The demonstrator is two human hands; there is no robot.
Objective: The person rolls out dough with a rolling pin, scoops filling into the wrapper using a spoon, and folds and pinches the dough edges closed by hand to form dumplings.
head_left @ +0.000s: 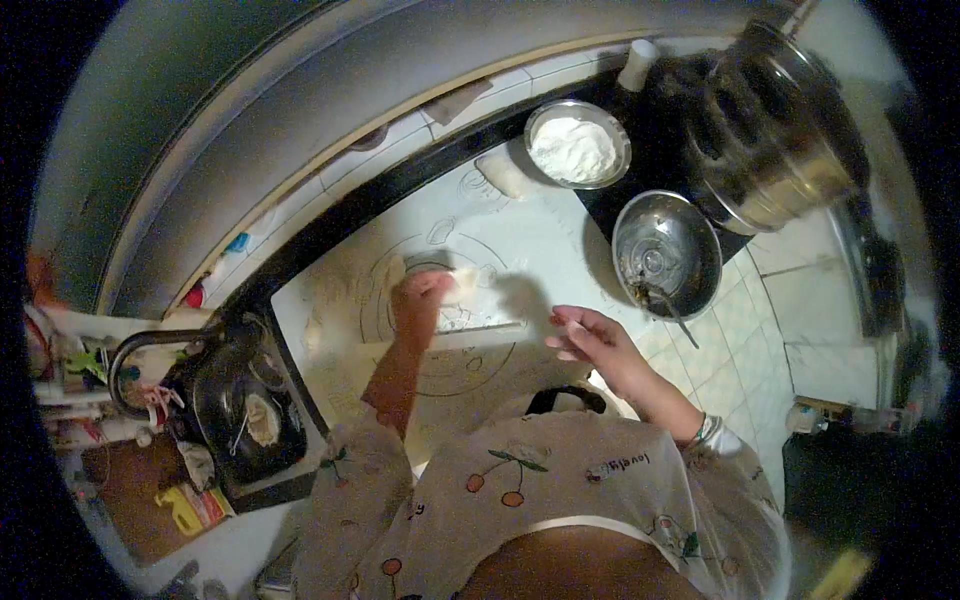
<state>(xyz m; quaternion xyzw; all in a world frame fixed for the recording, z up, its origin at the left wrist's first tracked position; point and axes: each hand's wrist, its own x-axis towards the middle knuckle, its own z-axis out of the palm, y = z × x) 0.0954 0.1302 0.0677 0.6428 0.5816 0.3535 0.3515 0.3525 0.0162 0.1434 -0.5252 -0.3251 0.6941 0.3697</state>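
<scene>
On the pale mat (340,290) with printed circles, my left hand (425,292) is bent with its fingers together over a light piece of dough (464,284); what its fingertips hold is too blurred to make out. My right hand (590,338) hovers to the right of the mat's circles, fingers apart and holding nothing. Another pale lump of dough (500,176) lies at the mat's far edge. Beyond it stands a metal bowl of white flour (573,146). A second metal bowl (665,250), with dark residue and a utensil (678,322) in it, is right of the mat.
A large metal pot (775,130) stands at the back right, near a white-capped container (637,66). At the left are a black sink (235,400) with a curved faucet (125,360) and a yellow bottle (193,509). A wall ledge runs behind the mat.
</scene>
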